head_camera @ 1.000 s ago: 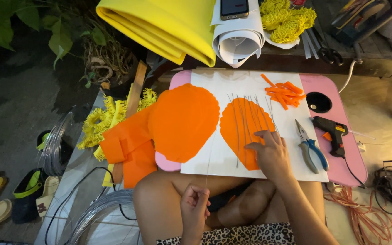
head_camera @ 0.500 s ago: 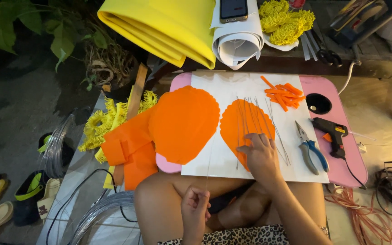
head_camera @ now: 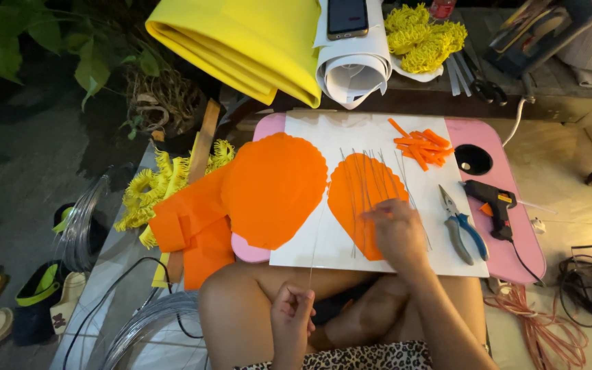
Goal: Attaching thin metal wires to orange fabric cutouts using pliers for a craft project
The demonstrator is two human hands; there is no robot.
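Note:
My left hand (head_camera: 292, 316) hovers over my lap, pinching the lower end of a thin metal wire (head_camera: 314, 240) that rises across the white sheet (head_camera: 351, 130). My right hand (head_camera: 397, 231) rests on the smaller orange petal shape (head_camera: 354, 188), its fingers on several thin wires (head_camera: 371, 171) lying across it. A larger scalloped orange petal (head_camera: 274, 188) lies to the left. A pink lap table (head_camera: 508, 226) carries the sheet.
Blue-handled pliers (head_camera: 462, 226) and a glue gun (head_camera: 491, 202) lie right of my hand. Orange strips (head_camera: 419, 147) sit at the back. Yellow foam roll (head_camera: 241, 41), white paper roll (head_camera: 351, 68) with a phone, yellow fringe (head_camera: 152, 192), wire coil (head_camera: 145, 322), cables on the floor.
My right hand slid left and a little forward across the smaller orange petal onto the wires. My left hand stayed over my lap, holding one wire.

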